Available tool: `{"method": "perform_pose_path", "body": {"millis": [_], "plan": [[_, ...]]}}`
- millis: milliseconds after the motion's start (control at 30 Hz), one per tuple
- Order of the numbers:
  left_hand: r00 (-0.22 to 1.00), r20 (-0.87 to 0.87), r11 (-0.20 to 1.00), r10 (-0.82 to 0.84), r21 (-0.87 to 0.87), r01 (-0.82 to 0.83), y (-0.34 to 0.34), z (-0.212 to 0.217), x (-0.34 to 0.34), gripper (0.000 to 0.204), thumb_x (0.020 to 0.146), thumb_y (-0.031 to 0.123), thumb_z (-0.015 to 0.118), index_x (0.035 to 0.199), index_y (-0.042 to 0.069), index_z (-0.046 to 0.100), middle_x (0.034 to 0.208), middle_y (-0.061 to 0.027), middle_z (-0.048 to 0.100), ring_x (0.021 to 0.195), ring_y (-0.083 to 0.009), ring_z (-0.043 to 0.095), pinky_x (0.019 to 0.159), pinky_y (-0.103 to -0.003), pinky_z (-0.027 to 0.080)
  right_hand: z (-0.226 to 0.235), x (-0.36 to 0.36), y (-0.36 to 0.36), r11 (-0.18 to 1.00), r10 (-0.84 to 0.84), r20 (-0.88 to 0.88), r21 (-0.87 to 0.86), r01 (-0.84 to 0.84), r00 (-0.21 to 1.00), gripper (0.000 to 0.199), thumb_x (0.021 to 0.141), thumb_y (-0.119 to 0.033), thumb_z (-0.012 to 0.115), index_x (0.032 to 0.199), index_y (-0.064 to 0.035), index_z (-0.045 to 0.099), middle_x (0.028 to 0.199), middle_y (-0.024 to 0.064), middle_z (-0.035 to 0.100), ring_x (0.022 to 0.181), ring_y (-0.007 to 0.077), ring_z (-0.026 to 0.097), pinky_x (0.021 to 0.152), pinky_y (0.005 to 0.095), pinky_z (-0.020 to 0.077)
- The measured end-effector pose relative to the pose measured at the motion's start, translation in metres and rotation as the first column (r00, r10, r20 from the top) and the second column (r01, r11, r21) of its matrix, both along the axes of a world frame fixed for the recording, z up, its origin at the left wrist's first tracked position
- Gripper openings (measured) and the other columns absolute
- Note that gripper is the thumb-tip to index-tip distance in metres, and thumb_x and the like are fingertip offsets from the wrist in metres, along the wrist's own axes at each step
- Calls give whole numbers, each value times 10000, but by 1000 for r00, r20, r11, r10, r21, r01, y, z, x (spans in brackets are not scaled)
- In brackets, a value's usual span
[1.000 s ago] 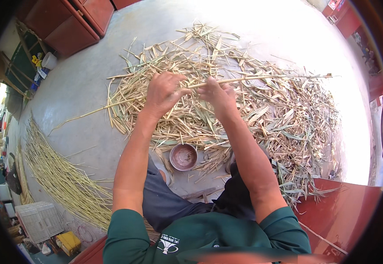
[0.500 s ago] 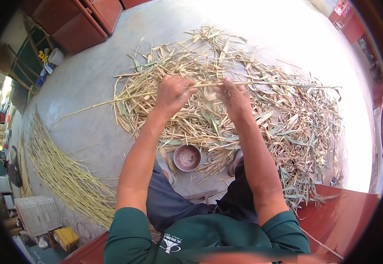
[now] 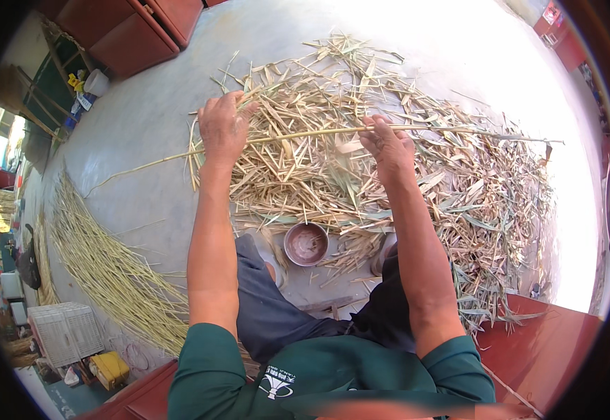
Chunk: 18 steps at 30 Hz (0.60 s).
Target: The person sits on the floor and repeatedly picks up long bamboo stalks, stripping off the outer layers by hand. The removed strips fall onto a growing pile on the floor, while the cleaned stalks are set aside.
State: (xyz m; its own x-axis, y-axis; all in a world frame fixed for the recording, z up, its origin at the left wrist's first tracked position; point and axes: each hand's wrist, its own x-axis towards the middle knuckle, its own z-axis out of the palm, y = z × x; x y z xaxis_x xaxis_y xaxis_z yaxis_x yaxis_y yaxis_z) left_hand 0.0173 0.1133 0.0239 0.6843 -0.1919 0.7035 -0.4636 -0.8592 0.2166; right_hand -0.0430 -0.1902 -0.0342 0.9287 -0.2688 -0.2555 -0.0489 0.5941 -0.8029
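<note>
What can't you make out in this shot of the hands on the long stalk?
Head view only:
- Left hand grip: fingers curl under, palm side hidden.
- Right hand grip: fingertips hidden behind the long stalk.
- Small bowl: contents too small and blurred to tell.
- Far floor: washed out by glare.
- Stalk's left tip: too thin to trace.
</note>
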Motion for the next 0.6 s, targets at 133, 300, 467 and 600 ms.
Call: {"method": "perform_pose_path", "body": {"millis": [133,300,467,600], "plan": [[926,-234,954,-296,-30,298,-21,-29,-5,322,799,388,796,948,106,753,813,-81,708,788,-283,629,766,-406,437,7,-2,9,999,-44,82,-12,45,996,267,996,-185,654,1163,22,625,1051,132,727,827,178,714,699,257,615],[697,-553,884,-456,-375,280,-24,-32,0,245,820,280,800,924,63,755,840,-75,721,757,-215,661,715,-349,503,12,-6,17,994,-30,174,-98,48,984,255,982,-205,685,1113,13,660,1018,126,732,851,173,723,716,266,608],[595,-620,842,-512,-498,205,-15,-32,1,173,884,194,773,922,30,731,798,-5,685,759,-93,619,698,-264,487,14,-7,7,984,137,214,-141,-108,967,272,985,-187,677,1169,9,633,1071,140,720,928,208,721,804,305,613],[721,-567,909,-399,-344,233,-18,-26,-2,161,825,205,790,861,57,741,719,-47,694,703,-126,638,674,-290,488,11,-5,2,973,207,226,-149,-176,952,247,993,-180,659,1164,-1,649,1091,135,715,965,218,716,861,333,602]]}}
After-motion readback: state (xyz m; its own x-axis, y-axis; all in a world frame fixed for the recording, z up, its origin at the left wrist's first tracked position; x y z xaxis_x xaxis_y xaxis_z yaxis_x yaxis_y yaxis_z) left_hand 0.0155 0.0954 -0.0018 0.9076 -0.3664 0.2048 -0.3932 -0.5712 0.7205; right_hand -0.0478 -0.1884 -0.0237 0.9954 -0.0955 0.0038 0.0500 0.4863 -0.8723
